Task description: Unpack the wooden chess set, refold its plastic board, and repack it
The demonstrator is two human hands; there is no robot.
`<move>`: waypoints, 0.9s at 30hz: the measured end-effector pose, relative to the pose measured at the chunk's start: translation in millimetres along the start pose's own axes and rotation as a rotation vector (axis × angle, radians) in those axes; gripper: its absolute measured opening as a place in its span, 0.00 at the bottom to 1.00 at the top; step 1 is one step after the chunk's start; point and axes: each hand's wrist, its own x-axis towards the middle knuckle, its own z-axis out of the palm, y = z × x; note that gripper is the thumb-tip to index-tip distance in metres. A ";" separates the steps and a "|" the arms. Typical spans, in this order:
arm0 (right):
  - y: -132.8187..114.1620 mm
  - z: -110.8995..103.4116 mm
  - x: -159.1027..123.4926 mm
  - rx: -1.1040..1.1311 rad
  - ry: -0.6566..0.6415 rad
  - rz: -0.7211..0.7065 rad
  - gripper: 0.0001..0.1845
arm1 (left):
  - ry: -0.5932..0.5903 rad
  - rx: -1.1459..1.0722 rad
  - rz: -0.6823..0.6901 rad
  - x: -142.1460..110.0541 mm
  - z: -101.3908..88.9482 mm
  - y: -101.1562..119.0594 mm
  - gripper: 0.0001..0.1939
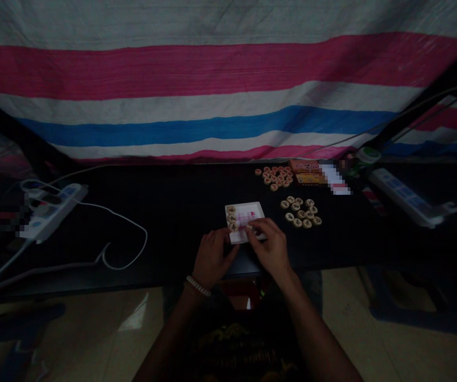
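Lettering shows but stays too small to read: the red-and-orange carton (307, 171) on the black table (164, 191) carries yellow print, the round wooden xiangqi pieces (300, 212) bear dark carved characters, and the white square card (244, 222) has a pink printed grid; three pieces (232, 218) sit in a column along the card's left edge, and the others lie in two clusters beyond it, to the right; the card lies directly under both hands; the left hand (213, 258) is curled, its fingers (223, 237) at the card's lower left corner; the right hand (268, 249) pinches thumb and fingers together over the card's lower right part, though what it grips is too small to tell; a beaded bracelet (198, 285) circles the left wrist; white power strips (53, 212) lie on the table's left side, beneath a pink, blue and white striped tarpaulin (228, 90)
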 end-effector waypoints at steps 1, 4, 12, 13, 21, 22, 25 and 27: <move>10.8 -10.2 -0.2 -0.075 0.038 -0.002 0.12 | -0.012 0.010 0.008 0.2 -0.8 1.1 0.13; 49.2 -39.9 -0.2 -0.307 0.086 0.024 0.17 | -0.049 0.040 0.022 0.8 -3.7 3.9 0.08; 37.3 -32.8 -1.5 -0.340 0.181 -0.024 0.14 | -0.056 0.063 0.025 1.6 -6.0 6.4 0.04; 25.4 -22.4 0.2 -0.261 0.092 -0.055 0.12 | -0.054 0.050 0.029 1.6 -5.3 5.8 0.04; -9.0 34.6 28.7 -0.095 -0.347 -0.032 0.09 | 0.056 -0.308 -0.118 -9.7 -18.0 19.9 0.12; -8.3 34.6 29.6 -0.085 -0.347 -0.033 0.09 | 0.063 -0.451 -0.135 -15.9 -24.0 28.1 0.12; -5.4 25.3 27.7 -0.029 -0.289 -0.067 0.07 | -0.081 -0.955 -0.195 -45.2 -44.7 60.5 0.11; 1.0 11.0 25.9 -0.019 -0.169 -0.078 0.07 | -0.283 -1.164 -0.179 -70.1 -58.0 84.3 0.15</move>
